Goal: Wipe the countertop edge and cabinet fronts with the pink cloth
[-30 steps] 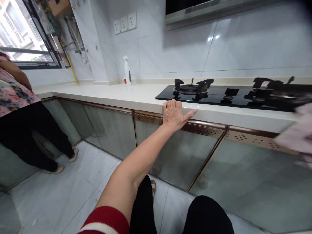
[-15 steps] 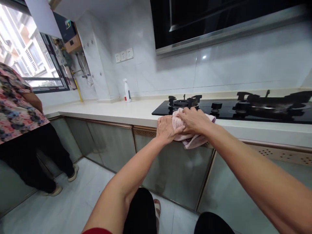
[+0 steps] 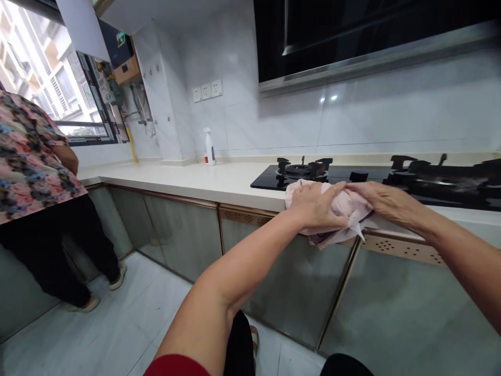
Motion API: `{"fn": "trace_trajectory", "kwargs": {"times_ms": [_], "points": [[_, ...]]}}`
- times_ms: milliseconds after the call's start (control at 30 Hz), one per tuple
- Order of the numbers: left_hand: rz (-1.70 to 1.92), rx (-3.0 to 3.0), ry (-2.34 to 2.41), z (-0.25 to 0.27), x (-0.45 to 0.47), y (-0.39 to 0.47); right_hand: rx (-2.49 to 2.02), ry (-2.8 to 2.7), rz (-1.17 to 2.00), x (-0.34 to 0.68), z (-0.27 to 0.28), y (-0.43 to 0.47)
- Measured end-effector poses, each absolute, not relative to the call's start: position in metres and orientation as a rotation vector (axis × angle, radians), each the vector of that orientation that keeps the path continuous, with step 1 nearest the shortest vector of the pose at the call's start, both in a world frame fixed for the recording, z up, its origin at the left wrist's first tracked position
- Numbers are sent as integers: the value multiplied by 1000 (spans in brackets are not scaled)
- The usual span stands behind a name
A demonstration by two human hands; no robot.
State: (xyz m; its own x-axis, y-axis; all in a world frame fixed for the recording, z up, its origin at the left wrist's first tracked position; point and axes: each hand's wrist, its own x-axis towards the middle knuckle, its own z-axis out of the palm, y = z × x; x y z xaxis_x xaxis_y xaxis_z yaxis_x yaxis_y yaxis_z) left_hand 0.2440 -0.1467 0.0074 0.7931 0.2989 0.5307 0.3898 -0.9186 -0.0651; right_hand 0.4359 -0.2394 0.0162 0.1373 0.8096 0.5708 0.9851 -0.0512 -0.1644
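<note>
A pink cloth [image 3: 346, 206] is bunched at the front edge of the white countertop [image 3: 235, 183], just before the black gas stove [image 3: 270, 178]. My left hand [image 3: 315, 204] is closed on the cloth's left part, with the thumb toward the right. On its other side, my right hand [image 3: 378, 197] grips the upper right part of the cloth; some of its fingertips are hidden. A lower corner of the cloth hangs over the counter's edge.
A white spray bottle [image 3: 210, 147] stands on the counter near the wall. Above the stove hangs a dark range hood [image 3: 352, 36]. Cabinet doors [image 3: 293, 282] run beneath the counter. Another person [image 3: 35, 156] in a flowered top stands at the left by the window.
Both hands and the cloth have moved right along the counter edge. My hands, close together before, are now farther apart, on either side of the cloth. The view has shifted slightly.
</note>
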Motion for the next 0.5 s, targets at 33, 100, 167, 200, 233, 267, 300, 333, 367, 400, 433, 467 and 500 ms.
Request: {"fn": "trace_trajectory", "kwargs": {"times_ms": [33, 100, 167, 200, 233, 267, 300, 333, 367, 400, 433, 467, 500], "points": [[-798, -2825, -592, 5, 245, -149, -1931, -1584, -418, 441, 11, -241], [-869, -2800, -642, 0, 247, -152, -2030, -1444, -404, 444, 2, -242], [-977, -2697, -633, -6, 249, -152, -2204, -1413, -558, 439, -5, -243], [-1016, -2631, -618, -9, 248, -150, -2276, -1411, -626, 435, -9, -244], [-1037, -2574, -596, -12, 247, -148, -2310, -1403, -685, 432, -13, -246], [-1041, -2534, -574, -13, 244, -145, -2309, -1404, -735, 429, -17, -248], [-1030, -2514, -557, -14, 239, -140, -2290, -1424, -772, 428, -21, -251], [-1011, -2513, -549, -14, 231, -133, -2266, -1460, -796, 428, -25, -254], [-993, -2521, -555, -13, 221, -125, -2248, -1487, -809, 429, -29, -256], [-975, -2531, -579, -13, 207, -115, -2238, -1503, -814, 431, -32, -258], [-968, -2530, -610, -12, 191, -102, -2237, -1503, -811, 432, -35, -259], [-971, -2522, -674, -11, 171, -88, -2238, -1482, -806, 433, -38, -260], [-958, -2513, -740, -10, 149, -73, -2231, -1454, -808, 434, -40, -259]]}}
